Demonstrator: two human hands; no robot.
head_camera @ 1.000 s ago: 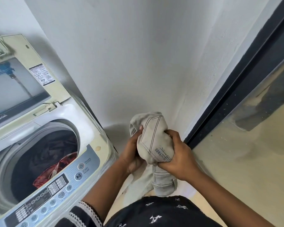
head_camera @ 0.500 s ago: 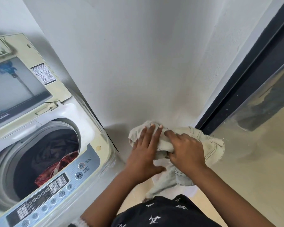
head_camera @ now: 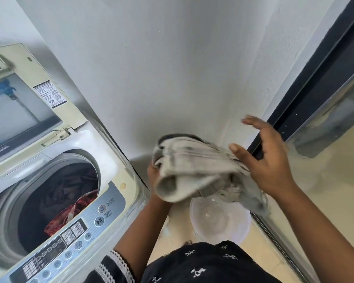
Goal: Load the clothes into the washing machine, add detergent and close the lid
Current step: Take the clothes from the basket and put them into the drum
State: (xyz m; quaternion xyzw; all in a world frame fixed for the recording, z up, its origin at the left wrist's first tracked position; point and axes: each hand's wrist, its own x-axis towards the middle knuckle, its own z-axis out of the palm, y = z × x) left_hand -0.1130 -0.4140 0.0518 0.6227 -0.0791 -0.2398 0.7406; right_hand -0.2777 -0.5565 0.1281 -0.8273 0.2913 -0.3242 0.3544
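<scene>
The left hand (head_camera: pixel 154 174) gripped the bundled cloth (head_camera: pixel 194 170) from beneath; the right hand (head_camera: pixel 268 160) hovered spread. The drum (head_camera: pixel 55 201) lay at nine o'clock, nearer the left.

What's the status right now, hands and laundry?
Left hand grips the pale garment from below; right hand open, touching it. Washer lid up, clothes already in the drum. Path clear.

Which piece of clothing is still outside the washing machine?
The beige garment, bunched in the left hand above the bowl; the red patterned cloth already lies inside the drum.
</scene>
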